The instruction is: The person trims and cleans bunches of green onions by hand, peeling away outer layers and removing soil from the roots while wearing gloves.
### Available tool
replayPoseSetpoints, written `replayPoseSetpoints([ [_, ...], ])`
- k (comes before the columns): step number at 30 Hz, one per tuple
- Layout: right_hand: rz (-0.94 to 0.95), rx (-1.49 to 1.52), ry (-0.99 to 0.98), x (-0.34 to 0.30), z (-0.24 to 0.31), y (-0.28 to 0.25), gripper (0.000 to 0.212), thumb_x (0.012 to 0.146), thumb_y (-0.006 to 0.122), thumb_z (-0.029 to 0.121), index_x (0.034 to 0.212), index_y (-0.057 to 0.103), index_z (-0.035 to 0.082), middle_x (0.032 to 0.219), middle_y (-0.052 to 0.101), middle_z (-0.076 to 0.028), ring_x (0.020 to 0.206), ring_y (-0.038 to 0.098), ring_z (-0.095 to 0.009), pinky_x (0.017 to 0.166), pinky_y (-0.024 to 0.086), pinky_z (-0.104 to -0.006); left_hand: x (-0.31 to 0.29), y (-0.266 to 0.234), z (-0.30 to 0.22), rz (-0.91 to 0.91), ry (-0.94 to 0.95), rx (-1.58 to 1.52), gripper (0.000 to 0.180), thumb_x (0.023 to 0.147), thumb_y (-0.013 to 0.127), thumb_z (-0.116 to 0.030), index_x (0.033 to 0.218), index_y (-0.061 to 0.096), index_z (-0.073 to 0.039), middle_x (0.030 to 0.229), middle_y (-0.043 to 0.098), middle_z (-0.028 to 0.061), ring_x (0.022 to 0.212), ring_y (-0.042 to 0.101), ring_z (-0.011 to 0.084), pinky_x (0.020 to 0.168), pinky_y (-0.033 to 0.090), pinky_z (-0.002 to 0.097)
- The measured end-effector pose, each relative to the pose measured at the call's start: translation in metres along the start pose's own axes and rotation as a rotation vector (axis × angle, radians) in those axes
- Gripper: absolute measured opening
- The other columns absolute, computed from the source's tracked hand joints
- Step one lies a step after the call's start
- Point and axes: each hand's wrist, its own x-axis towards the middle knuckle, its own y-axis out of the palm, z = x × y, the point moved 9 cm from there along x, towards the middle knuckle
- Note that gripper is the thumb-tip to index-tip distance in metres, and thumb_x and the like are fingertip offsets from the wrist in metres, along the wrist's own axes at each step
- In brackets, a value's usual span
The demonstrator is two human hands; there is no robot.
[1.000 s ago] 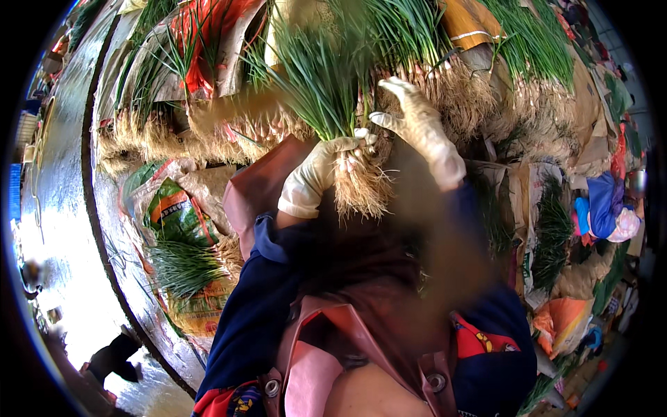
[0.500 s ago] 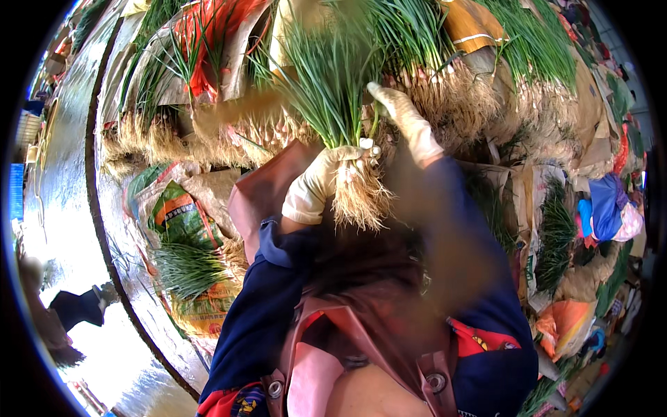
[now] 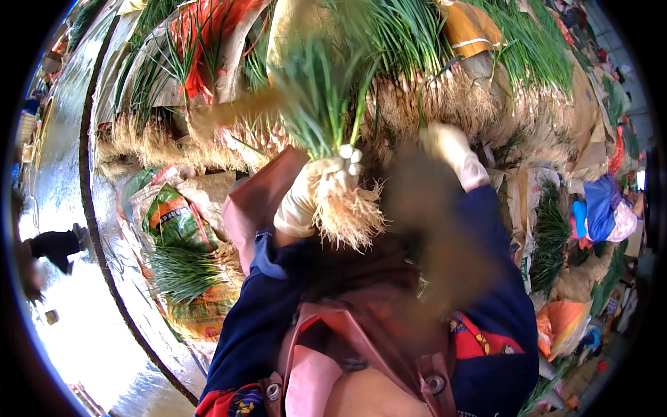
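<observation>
My left hand (image 3: 300, 201), in a pale glove, is closed around a bunch of spring onions (image 3: 323, 104). Their green leaves point up and away from me, the white bulbs show just above the hand, and tan roots (image 3: 347, 212) hang below it. Off to the right of the bunch is my right hand (image 3: 450, 149), also gloved, near the roots of the piled spring onions. Its fingers are blurred and a brown smear partly covers that area, so whether it holds anything is unclear.
Rows of spring onions (image 3: 410, 42) lie across the far side, roots toward me. A smaller bunch (image 3: 184, 271) rests on printed sacks at the left. More greens (image 3: 549, 240) lie at the right. A dark-edged, wet-looking floor (image 3: 66, 167) runs along the left; someone's dark-clad limb (image 3: 55, 244) shows there.
My right hand has moved right and slightly toward me, away from the bunch. My left hand has shifted a little left and nearer with the spring onions.
</observation>
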Motion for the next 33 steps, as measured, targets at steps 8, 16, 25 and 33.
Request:
replayPoseSetpoints([
  [8,-0.848,0.137,-0.325,-0.019,0.051,-0.064,0.029,0.084,0.058,0.039,0.079,0.058,0.01,0.074,0.059,-0.007,0.069,0.056,-0.02,0.068,0.045,-0.0312,0.015,0.014,-0.017,0.217,0.086,-0.183,0.058,0.082,0.055,-0.003,0.135,0.033,-0.005,0.096,0.059,0.0087,0.086,0.054,0.0172,0.075,0.049,0.0261],
  [16,-0.984,-0.369,-0.564,-0.01,0.095,-0.036,0.015,0.085,0.055,0.028,0.089,0.06,0.015,0.079,0.061,0.0,0.072,0.061,-0.016,0.061,0.049,-0.03,0.027,0.0,-0.015,-0.104,0.206,0.094,0.042,0.081,0.053,-0.003,0.122,0.046,0.004,0.122,0.052,0.0178,0.112,0.051,0.028,0.094,0.043,0.0367],
  [25,-0.425,1.004,-0.904,-0.02,0.073,-0.041,0.029,0.086,0.057,0.024,0.109,0.056,0.006,0.107,0.06,-0.009,0.102,0.055,-0.018,0.093,0.042,-0.035,0.039,0.004,0.008,-0.004,-0.029,0.019,0.038,0.081,0.051,-0.004,0.118,0.05,0.004,0.115,0.057,0.0161,0.096,0.058,0.0247,0.081,0.05,0.0339],
  [33,0.557,1.762,-0.667,-0.005,0.16,0.043,0.034,0.08,0.064,0.043,0.086,0.06,0.01,0.069,0.056,-0.003,0.058,0.053,-0.012,0.057,0.046,-0.0284,0.023,0.006,-0.005,0.064,0.048,-0.087,0.034,0.081,0.052,-0.005,0.114,0.053,0.004,0.107,0.06,0.0164,0.092,0.06,0.0258,0.079,0.051,0.0339],
])
